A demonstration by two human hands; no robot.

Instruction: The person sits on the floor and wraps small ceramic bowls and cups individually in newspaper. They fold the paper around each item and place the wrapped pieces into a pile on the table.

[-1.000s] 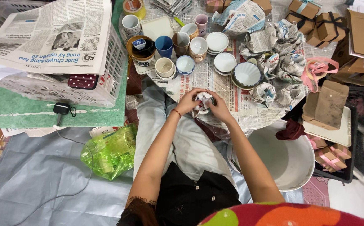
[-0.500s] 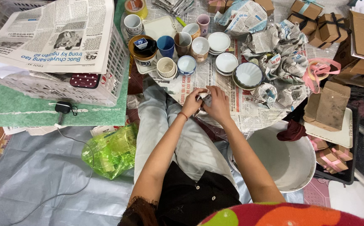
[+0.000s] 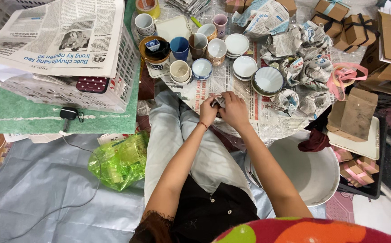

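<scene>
Both hands, left hand (image 3: 208, 111) and right hand (image 3: 234, 110), around a newspaper-wrapped piece (image 3: 220, 101) near cups and bowls (image 3: 268, 79).

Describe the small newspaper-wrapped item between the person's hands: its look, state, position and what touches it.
The wrapped item is a small bundle covered in crumpled grey newsprint; what is inside cannot be seen. It sits low over the newspaper sheet spread on the floor, in front of the person's knees. The left hand and right hand close around it from both sides, hiding most of it. Only a bit of paper shows between the fingers.
</scene>
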